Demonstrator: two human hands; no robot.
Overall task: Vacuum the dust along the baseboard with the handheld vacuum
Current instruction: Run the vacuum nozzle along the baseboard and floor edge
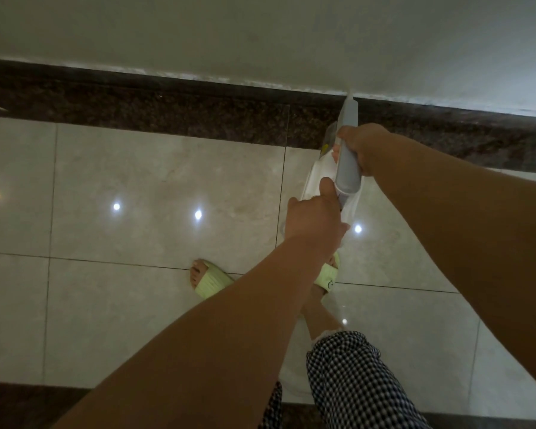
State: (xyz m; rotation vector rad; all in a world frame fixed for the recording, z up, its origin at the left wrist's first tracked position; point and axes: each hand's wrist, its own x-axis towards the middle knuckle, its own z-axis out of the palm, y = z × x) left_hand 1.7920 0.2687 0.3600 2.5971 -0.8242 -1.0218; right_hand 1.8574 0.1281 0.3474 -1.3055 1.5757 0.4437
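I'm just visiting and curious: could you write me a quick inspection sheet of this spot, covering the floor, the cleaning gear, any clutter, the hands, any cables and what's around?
Surface: glossy beige floor tiles with reflected light spots; a dark speckled stone strip runs along the wall.
Job's things: white and grey handheld vacuum, its narrow nozzle tip at the top edge of the dark baseboard, where it meets the wall.
Clutter: nothing seen.
Hands: right hand grips the vacuum's grey handle; left hand holds its rear end.
Cables: nothing seen.
Surroundings: pale wall above the baseboard; the person's feet in light green slippers; checked trousers; a small red thing at the lower left edge, too cut off to identify.
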